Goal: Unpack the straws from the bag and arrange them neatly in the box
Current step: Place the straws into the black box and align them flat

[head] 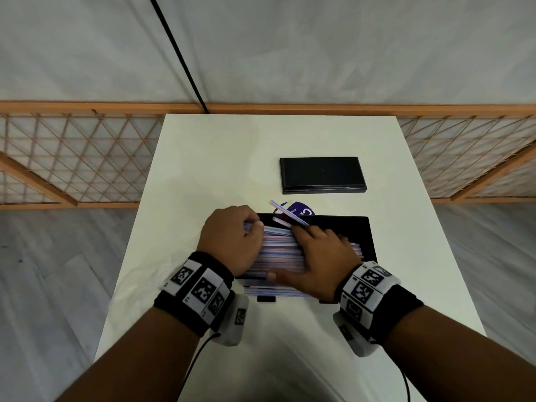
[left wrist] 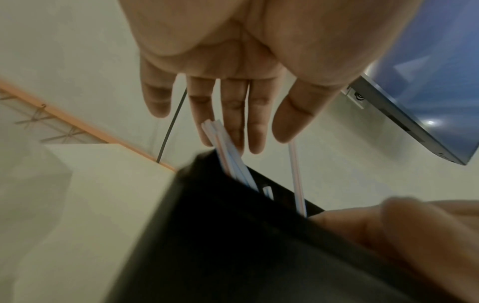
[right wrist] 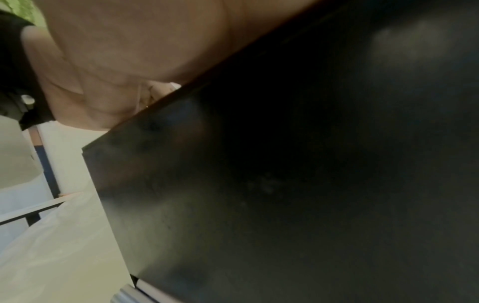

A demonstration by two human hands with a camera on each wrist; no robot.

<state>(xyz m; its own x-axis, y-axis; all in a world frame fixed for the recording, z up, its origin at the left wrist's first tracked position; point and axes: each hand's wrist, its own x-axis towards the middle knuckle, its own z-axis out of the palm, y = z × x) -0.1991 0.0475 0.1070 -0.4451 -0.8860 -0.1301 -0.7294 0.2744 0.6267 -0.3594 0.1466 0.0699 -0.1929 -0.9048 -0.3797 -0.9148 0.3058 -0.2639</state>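
Observation:
The open black box (head: 369, 227) sits in the middle of the white table, filled with a layer of striped straws (head: 280, 250) lying left to right. My left hand (head: 232, 239) is at the straws' left ends; in the left wrist view its fingers (left wrist: 233, 114) are straight and touch the straw tips (left wrist: 220, 143) above the box wall (left wrist: 233, 235). My right hand (head: 316, 253) lies flat on top of the straws, thumb spread toward me. A few straws (head: 288, 213) stick up at an angle over the far left corner. The purple bag (head: 303, 209) lies just behind the box.
The black box lid (head: 322, 174) lies flat on the table (head: 203, 169) beyond the box, to the right. A wooden lattice rail (head: 72, 158) runs behind the table. The right wrist view shows mostly the box's dark wall (right wrist: 285, 184) and my palm (right wrist: 116, 51).

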